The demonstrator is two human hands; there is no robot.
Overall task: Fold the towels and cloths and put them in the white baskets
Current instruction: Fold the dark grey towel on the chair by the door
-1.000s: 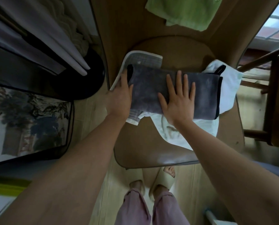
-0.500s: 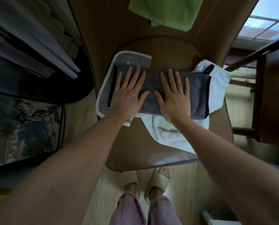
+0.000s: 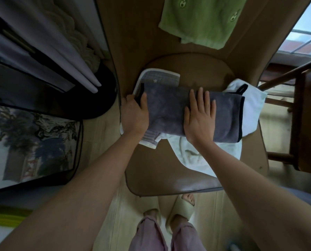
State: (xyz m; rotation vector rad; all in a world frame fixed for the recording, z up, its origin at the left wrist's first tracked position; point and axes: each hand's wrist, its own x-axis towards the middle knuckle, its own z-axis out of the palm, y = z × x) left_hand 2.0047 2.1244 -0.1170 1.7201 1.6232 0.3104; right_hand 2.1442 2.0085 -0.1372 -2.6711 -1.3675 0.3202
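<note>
My left hand (image 3: 134, 115) grips the grey towel (image 3: 171, 109) at its 9 o'clock edge. My right hand (image 3: 200, 118) presses flat on it, fingers spread.

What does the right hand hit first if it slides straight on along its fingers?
The right hand lies flat on the grey towel, fingers pointing away from the person. Past the towel's far edge comes bare brown tabletop, then probably the green towel further on. Depth is unclear.

No legible text, labels or numbers anywhere.
</note>
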